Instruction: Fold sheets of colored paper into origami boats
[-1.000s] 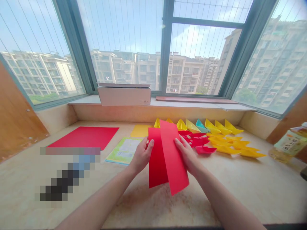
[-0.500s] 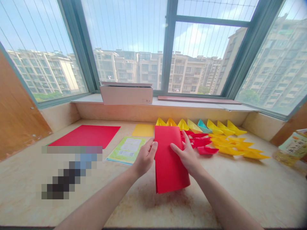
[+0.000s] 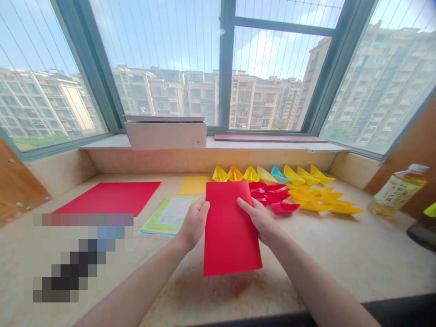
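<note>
A folded sheet of red paper [image 3: 231, 236] is held up above the counter, its broad face toward me. My left hand [image 3: 195, 222] pinches its left edge, thumb in front. On the right edge, my right hand [image 3: 260, 218] grips it with the thumb lying across the front and the fingers hidden behind. Just beyond the paper sit several red paper boats [image 3: 284, 207], partly covered by it. Yellow paper boats [image 3: 315, 205] stand in rows to their right, and a line of boats at the back includes a teal paper boat [image 3: 279, 174].
At the left lie red paper sheets [image 3: 112, 197], with a pixelated patch in front of them. A green printed packet [image 3: 170, 217] and yellow paper [image 3: 192, 185] are near my left hand. A bottle [image 3: 397, 190] stands right; a white box [image 3: 166, 135] rests on the sill.
The folded paper's lower edges, apart before, now lie together, and it faces me more squarely. Both hands keep hold of it. The view has turned slightly right, showing more of the bottle.
</note>
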Action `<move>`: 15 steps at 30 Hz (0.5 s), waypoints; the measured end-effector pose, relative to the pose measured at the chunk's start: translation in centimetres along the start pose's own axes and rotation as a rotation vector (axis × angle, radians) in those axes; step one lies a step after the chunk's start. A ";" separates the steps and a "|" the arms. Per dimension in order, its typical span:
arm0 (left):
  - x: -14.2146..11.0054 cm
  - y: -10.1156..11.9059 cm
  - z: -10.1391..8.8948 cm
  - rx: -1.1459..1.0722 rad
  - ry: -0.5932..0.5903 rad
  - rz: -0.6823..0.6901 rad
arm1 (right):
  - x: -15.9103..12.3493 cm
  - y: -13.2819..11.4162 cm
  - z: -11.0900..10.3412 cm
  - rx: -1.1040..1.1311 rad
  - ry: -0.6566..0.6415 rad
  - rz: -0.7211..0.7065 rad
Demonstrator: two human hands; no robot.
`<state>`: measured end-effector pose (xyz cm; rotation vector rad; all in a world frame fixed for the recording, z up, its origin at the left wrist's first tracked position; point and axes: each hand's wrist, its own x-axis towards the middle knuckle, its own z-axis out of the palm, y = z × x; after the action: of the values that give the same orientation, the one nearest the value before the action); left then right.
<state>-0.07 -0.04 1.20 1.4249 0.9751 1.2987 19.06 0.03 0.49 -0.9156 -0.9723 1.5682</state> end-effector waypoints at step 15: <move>-0.1 0.3 -0.3 0.098 0.095 0.121 | 0.0 0.0 0.4 0.021 -0.035 -0.178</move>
<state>-0.38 -0.21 1.44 1.5284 1.0412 1.4358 18.71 -0.06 0.59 -0.7675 -1.0319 1.4456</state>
